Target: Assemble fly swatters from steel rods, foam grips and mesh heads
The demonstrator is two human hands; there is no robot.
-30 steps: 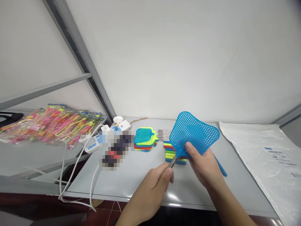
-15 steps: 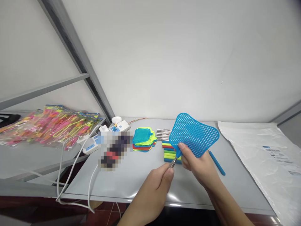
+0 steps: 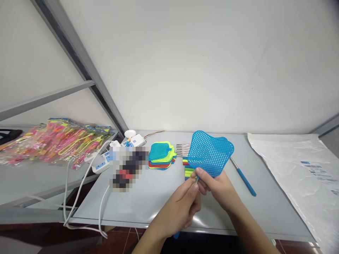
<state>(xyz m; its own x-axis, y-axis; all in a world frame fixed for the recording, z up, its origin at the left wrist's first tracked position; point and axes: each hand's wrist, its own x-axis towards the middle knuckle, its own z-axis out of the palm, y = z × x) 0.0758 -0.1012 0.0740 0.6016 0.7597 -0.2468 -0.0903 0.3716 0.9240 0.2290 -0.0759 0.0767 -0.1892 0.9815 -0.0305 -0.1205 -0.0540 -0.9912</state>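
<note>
A blue mesh fly swatter head [image 3: 210,151] stands tilted up in front of me. Its neck is pinched between thumb and fingers of my right hand [image 3: 215,185]. Just below, my left hand [image 3: 182,204] is closed around the metal rod [image 3: 197,180] that meets the neck; a bit of blue shows under this hand. Both hands nearly touch. Behind the head lies another fly swatter with a blue handle [image 3: 246,181], its head partly hidden. Colored handles [image 3: 188,173] and metal rods [image 3: 182,150] lie beyond my hands, with stacked swatter heads [image 3: 160,155] to their left.
White power strips [image 3: 102,163] with cables lie at the table's left, beside a pixelated patch. Bagged colorful items [image 3: 60,141] are piled on the left shelf. A white plastic package [image 3: 291,169] covers the right side. A wall [image 3: 206,70] rises behind the grey table [image 3: 127,208].
The swatter head has turned and shifted slightly left. My right fingers have moved down to the neck, close to my left hand. More of the swatter lying behind is visible.
</note>
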